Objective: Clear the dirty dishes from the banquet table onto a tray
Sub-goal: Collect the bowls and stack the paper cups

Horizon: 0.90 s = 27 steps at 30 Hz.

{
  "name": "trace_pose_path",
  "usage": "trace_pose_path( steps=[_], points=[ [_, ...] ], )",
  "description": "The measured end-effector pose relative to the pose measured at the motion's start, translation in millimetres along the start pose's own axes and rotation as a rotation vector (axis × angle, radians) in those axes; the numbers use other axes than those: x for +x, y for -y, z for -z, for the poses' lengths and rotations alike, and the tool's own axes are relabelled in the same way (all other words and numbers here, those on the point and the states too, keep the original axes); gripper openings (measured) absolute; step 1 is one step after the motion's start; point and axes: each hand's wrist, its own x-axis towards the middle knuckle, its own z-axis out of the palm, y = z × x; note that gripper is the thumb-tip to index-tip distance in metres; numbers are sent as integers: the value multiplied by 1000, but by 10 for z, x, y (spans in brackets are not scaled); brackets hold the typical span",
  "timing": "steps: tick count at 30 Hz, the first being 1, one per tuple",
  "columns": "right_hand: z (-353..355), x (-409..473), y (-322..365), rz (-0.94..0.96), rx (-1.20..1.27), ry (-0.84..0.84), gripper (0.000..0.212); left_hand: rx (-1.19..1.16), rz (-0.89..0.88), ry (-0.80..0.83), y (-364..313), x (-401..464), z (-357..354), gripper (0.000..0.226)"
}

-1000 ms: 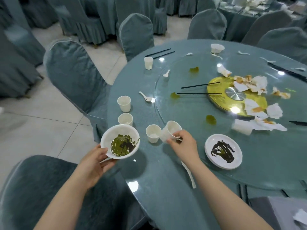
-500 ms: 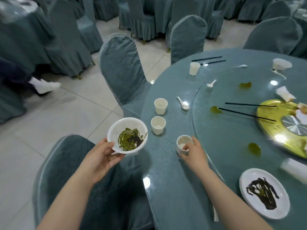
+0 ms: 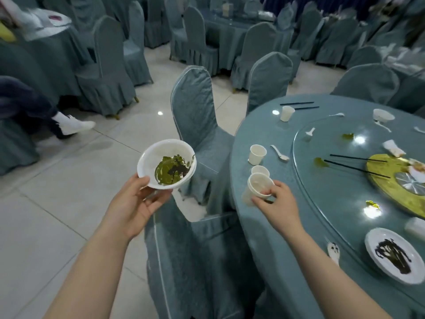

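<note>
Outstretched, left hand [image 3: 135, 203] cradling bowl [image 3: 166, 163]; right hand [image 3: 277, 203] pinching tilted cup [image 3: 257, 187]

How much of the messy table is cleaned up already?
Not much yet. In hand: the left hand holds a dirty bowl, and the right hand grips a paper cup. Left on the table: more cups, a smeared plate, spoons, chopsticks and napkins. No tray shows.

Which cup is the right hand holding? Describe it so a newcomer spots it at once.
At the near-left edge of the round banquet table, the right hand pinches a white paper cup. Unlike the upright cups behind it, it is lifted and tilted.
</note>
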Motion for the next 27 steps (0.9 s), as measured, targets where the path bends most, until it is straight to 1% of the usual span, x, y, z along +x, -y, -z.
trace_pose_path(
  steps=[3,6,9,13,15,18,23,25,27],
  points=[
    [-316,-149,606,19,64,-22,17,-26,0,-19,-375,-71,458,18],
    [-691,-274,1158,55,189,-33,21,-45,-11,-55,-740,-135,919,17],
    [-1010,-403,1500,37,326,-41,26,-48,-11,-94,-1030,-188,1303,15],
    [-1284,-414,1686,6,426,-48,50,-31,14,-95,-1334,-32,1577,12],
    [-1369,-351,1696,-19,412,-67,57,-6,9,-74,-1456,145,1587,13],
    [-1429,-183,1625,-101,393,-84,63,30,3,-13,-1574,449,1500,21],
    [-1459,188,1490,-197,384,-154,74,70,61,42,-1628,996,1265,29],
    [-1489,382,1447,-205,412,-230,70,103,74,73,-1682,1280,1129,29],
    [-1486,599,1450,-186,438,-317,61,115,71,101,-1760,1566,968,29]
  ],
)
